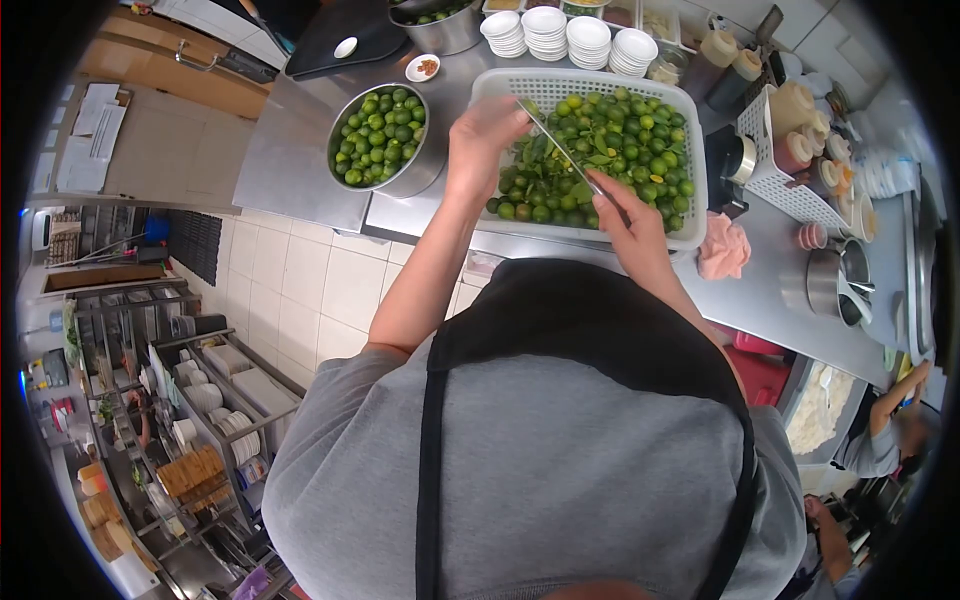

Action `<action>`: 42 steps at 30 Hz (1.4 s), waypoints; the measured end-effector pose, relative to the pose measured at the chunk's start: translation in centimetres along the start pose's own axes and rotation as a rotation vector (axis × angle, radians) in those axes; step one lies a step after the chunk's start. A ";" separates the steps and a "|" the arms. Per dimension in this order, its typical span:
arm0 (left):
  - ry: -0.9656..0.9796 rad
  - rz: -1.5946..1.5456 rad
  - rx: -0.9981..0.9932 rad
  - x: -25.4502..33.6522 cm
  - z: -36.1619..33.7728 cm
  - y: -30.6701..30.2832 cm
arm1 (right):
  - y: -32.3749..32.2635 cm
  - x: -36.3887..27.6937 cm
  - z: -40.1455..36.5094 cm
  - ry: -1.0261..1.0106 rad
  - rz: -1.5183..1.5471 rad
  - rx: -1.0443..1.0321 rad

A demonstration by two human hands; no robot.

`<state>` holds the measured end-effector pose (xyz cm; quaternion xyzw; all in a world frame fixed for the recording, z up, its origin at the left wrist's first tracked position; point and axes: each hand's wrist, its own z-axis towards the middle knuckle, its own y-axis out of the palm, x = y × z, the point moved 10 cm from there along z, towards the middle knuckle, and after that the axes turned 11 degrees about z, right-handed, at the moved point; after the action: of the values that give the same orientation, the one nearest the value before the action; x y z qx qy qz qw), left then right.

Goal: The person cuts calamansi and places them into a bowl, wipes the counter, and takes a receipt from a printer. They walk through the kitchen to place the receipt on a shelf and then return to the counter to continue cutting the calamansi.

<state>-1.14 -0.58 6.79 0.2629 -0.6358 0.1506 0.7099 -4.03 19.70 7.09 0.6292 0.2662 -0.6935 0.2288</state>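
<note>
My right hand [636, 228] is closed around the dark handle of a knife [562, 148]. Its long narrow blade slants up and left over a white plastic basket [697, 215] of small green limes [655, 160]. My left hand [482, 138] is over the basket's left edge, by the knife's tip. Its fingers are curled and partly blurred, and whatever they pinch is hidden. Leaves and stems [545, 170] lie among the limes below the blade.
Left of the basket stands a steel pot [428, 165] of limes. Behind are stacked white dishes [545, 30], a small dish [422, 68] and another pot [445, 38]. On the right lie a pink cloth [724, 247] and a bottle basket [770, 150]. Other people [885, 440] are at lower right.
</note>
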 end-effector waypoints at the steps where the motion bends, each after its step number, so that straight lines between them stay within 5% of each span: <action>1: -0.001 0.000 -0.001 -0.2 -0.1 0.2 | -0.1 -0.1 0.2 -0.014 -0.008 0.012; 4: -0.017 0.156 -0.084 -1.0 -1.4 2.2 | -0.4 -0.4 1.2 0.008 -0.071 0.035; 11: -0.215 -0.182 -0.129 -2.2 -1.1 1.9 | -0.3 -0.2 1.8 -0.056 -0.057 0.046; 14: -0.080 -0.102 0.029 -0.1 0.7 -3.9 | 0.2 0.6 1.1 -0.028 -0.069 -0.021; 19: 0.248 0.545 0.570 5.4 1.3 -18.2 | -0.6 2.5 0.4 0.083 -0.036 -0.004; 23: 0.289 0.863 0.735 8.9 0.2 -20.1 | -1.3 3.4 0.9 0.064 -0.008 0.018; 26: 0.285 0.951 0.626 8.4 0.7 -17.1 | -1.7 2.6 1.1 0.038 0.002 0.030; 32: 0.204 1.198 -0.246 -1.9 0.4 -2.1 | -2.3 2.2 1.0 0.031 -0.010 0.061; 34: -0.118 1.340 -0.509 -5.8 -1.0 0.2 | -2.7 2.6 0.8 0.032 -0.012 0.063; 42: -0.133 1.649 -0.592 -12.5 -1.1 1.8 | -3.1 3.3 0.3 0.058 -0.023 0.076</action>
<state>-3.04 3.03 -5.26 -0.4669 -0.6762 0.4286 0.3757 -6.67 21.88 4.09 0.6542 0.2533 -0.6870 0.1890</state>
